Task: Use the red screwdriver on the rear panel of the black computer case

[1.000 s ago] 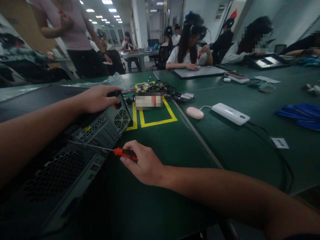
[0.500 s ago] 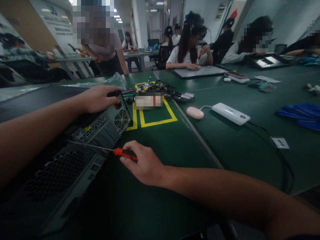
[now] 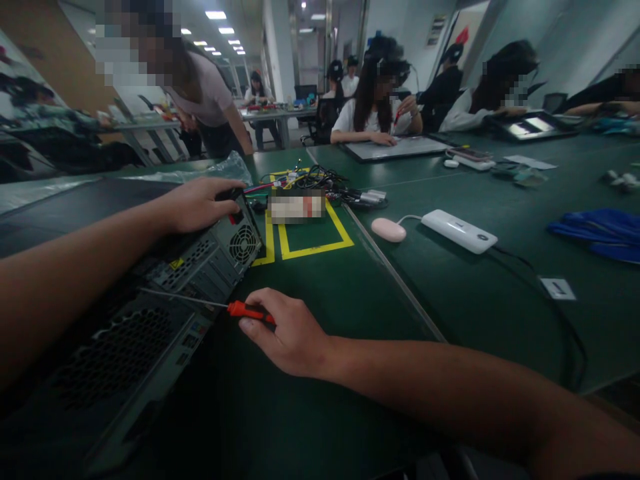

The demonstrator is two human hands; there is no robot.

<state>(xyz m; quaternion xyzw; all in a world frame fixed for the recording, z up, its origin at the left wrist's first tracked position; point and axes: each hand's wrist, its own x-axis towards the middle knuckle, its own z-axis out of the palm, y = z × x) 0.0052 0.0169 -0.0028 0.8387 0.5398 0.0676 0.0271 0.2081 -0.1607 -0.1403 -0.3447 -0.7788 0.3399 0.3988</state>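
Observation:
A black desktop computer case lies on its side on the green table, its rear panel with fan grille facing me. My left hand rests on the case's far top corner, fingers curled over the edge by a red part. My right hand grips the red-and-black handle of a long screwdriver. Its thin shaft runs left, with the tip against the case's rear panel.
A tangle of cables lies over a yellow taped rectangle behind the case. A pink mouse-like object and a white box sit to the right, with a blue cloth further right. Several people work at the far tables.
My hands and the screwdriver have stayed almost still. The view has tilted slightly. The standing person at the back left has bent forward over the table.

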